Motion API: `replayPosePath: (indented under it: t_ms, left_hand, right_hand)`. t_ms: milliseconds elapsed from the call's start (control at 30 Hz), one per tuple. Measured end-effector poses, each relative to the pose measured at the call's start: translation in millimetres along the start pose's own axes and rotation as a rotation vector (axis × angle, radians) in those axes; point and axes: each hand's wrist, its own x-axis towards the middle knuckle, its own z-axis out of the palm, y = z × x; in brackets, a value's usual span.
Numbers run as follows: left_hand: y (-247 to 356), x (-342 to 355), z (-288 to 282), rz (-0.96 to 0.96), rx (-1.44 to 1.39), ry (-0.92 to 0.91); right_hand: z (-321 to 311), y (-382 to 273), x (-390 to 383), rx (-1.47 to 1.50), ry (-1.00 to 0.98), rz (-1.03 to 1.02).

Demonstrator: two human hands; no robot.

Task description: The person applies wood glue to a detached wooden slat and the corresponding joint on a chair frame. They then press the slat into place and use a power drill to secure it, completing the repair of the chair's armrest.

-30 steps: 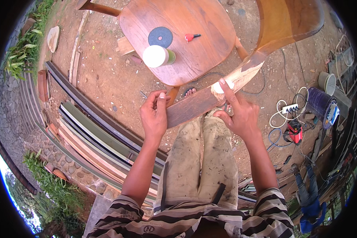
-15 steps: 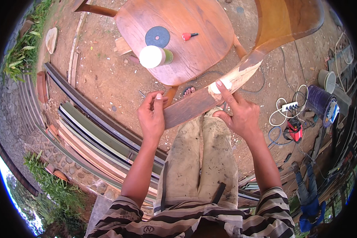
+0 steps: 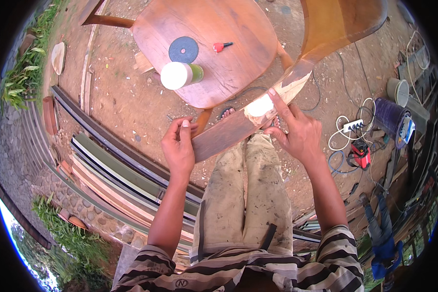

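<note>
A curved wooden chair arm point(image 3: 219, 135) crosses in front of me, dark brown at its near end and pale bare wood farther up. A bright white patch point(image 3: 261, 106) lies on the bare part. My right hand point(image 3: 299, 129) has its index finger stretched onto the wood at the patch's upper edge, its thumb spread apart below. Beside the arm's dark end is my left hand point(image 3: 179, 146), thumb and fingers pinched together; whatever is between them is too small to make out. On the wooden seat point(image 3: 228, 73) stands a white-topped green container point(image 3: 182, 75).
A dark grinding disc point(image 3: 183, 49) and a small red-and-black nozzle point(image 3: 222, 46) lie on the seat. Long boards point(image 3: 117, 165) are stacked at left. At right are a power strip point(image 3: 353, 125), cables, a red tool point(image 3: 360, 153) and a purple drum point(image 3: 392, 117). Another person point(image 3: 384, 238) is at lower right.
My right index finger has shifted from over the white patch to its upper edge, uncovering more of it. The chair and both hands appear slightly farther left in view.
</note>
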Motion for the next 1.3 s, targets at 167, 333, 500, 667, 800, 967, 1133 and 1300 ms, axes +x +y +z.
replayPosePath:
  t_ms: [167, 333, 500, 667, 800, 967, 1133, 1300]
  left_hand:
    - [1.6, 0.5, -0.3, -0.007, 0.018, 0.003]
    - [-0.6, 0.5, -0.6, 0.010, 0.015, 0.001]
    - [-1.4, 1.2, -0.3, 0.019, 0.004, -0.006]
    - [-0.3, 0.5, -0.7, 0.000, 0.015, 0.000]
    - [1.0, -0.1, 0.4, -0.001, 0.015, 0.005]
    - [2.1, 0.0, 0.0, -0.002, 0.033, 0.003]
    - [1.9, 0.9, -0.3, 0.004, 0.069, -0.004]
    - [3.7, -0.4, -0.4, 0.014, 0.065, -0.003]
  right_hand:
    - [1.8, 6.5, -0.3, 0.034, 0.053, 0.026]
    - [-6.2, -0.1, -1.4, 0.038, -0.036, 0.005]
    - [-3.8, -23.2, -7.0, 0.013, -0.058, -0.114]
    - [1.2, -23.5, -10.5, 0.019, -0.070, -0.106]
    - [7.3, -15.3, -13.2, 0.030, 0.035, -0.052]
    - [1.4, -4.6, -13.4, 0.010, 0.051, 0.017]
    - [-0.7, 11.4, -12.6, -0.011, 0.081, 0.057]
    - [-7.5, 21.3, -8.7, -0.014, 0.095, 0.102]
